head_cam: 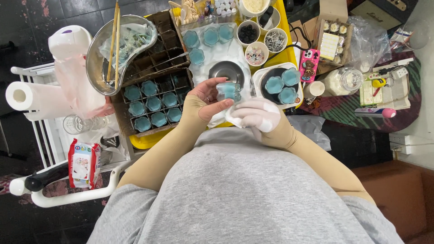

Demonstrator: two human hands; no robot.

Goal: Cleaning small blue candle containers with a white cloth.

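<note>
1. I have one camera only, worn on my head; it looks almost straight down over my chest and belly, so my grey shirt fills the lower half of the picture.
2. It faces forward and down: the yellow worktop [289, 53] lies at the top of the picture, and the dark floor shows at both sides.
3. It sits close enough that my hands, the left hand [204, 102] and the right hand [257, 114], come in mid-picture, near the lens.
4. With a single view, no part of the scene is shared with another.
</note>
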